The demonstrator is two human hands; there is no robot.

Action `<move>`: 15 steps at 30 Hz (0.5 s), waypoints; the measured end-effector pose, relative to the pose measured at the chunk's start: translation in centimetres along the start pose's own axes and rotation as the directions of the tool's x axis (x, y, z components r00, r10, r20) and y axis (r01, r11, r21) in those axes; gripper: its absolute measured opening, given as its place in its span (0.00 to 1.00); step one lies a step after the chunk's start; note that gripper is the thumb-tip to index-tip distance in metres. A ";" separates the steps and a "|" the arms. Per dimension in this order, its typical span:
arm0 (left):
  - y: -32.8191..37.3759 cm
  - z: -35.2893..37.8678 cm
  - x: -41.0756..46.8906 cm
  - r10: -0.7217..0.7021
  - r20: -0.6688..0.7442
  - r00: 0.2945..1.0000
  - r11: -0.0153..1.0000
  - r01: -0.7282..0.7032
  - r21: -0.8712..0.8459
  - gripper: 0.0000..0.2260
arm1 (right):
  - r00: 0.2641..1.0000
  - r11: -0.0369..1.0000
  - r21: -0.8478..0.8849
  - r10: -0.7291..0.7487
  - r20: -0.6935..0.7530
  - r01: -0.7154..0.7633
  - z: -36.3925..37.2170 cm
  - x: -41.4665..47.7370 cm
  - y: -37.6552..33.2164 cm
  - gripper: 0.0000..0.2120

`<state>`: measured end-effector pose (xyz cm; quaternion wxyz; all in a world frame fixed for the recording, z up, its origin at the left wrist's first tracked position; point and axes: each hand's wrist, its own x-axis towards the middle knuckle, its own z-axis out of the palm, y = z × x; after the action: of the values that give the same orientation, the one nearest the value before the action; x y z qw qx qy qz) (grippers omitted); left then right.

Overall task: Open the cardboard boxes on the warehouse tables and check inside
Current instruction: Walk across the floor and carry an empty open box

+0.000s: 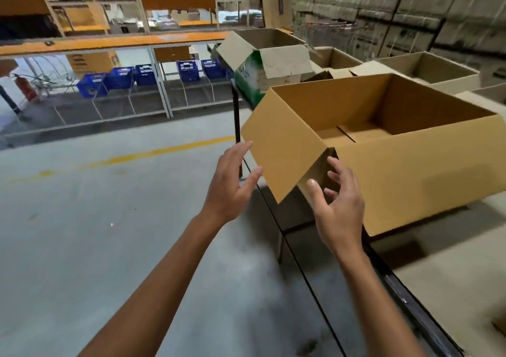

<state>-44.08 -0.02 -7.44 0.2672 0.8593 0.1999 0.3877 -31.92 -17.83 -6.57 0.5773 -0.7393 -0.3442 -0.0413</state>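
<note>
only the head camera here, so one angle. the big plain brown cardboard box (pixel 410 170) sits at the near corner of the pale worktop (pixel 451 274), top open. its long side flap (pixel 282 148) is folded out and down over the worktop edge, which keeps the opening clear for a look in.

left hand (pixel 232 189) is up beside the flap's outer face with fingers (pixel 247 147) straight and released. can't tell if the tips actually touch the card or sit just off it. right hand (pixel 339 206) is tucked under the flap by the box corner, fingers loosely spread, gripping nothing. my guess is they're bracketing the flap to steady it or push it flat.

what shows of the inside is just the bottom flaps, no contents i can see, though the near wall hides part of the floor of it. so this one looks opened and about checked.

behind it on the worktop: a green and white printed carton (pixel 254 82) with flaps up, and more open brown boxes (pixel 432 69) further back. across the aisle, blue plastic crates (pixel 120 78) line a rack.
</note>
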 end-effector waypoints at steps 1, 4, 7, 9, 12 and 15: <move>-1.1 0.1 1.6 -0.001 0.029 1.000 1.000 0.001 -0.006 0.24 | 1.000 1.000 -0.010 0.021 -0.020 -0.021 0.6 1.0 -0.1 0.24; -3.2 0.7 7.7 0.028 0.087 0.996 0.999 -0.026 -0.028 0.27 | 0.995 0.997 -0.072 -0.002 -0.095 -0.005 1.8 5.5 -0.6 0.24; -4.3 2.0 15.2 0.102 0.121 0.987 0.995 -0.099 -0.030 0.26 | 0.982 0.991 -0.137 -0.029 -0.187 0.003 3.1 11.4 -0.1 0.22; -5.1 3.3 19.8 0.142 0.131 0.981 0.990 -0.140 -0.019 0.25 | 0.972 0.984 -0.178 -0.033 -0.231 -0.009 4.0 14.9 0.5 0.21; -5.9 5.9 26.2 0.160 0.157 0.975 0.987 -0.162 -0.001 0.25 | 0.964 0.960 -0.278 -0.043 -0.263 -0.033 5.0 19.2 1.6 0.20; -6.4 9.0 31.8 0.165 0.233 0.958 0.982 -0.182 0.053 0.22 | 0.954 0.911 -0.389 0.013 -0.298 -0.134 5.4 22.6 2.5 0.17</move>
<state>-18.28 19.69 1.40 0.2212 0.9216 0.1059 0.3010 -15.18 -2.87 -0.11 0.4567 -0.8412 -0.2117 -0.1974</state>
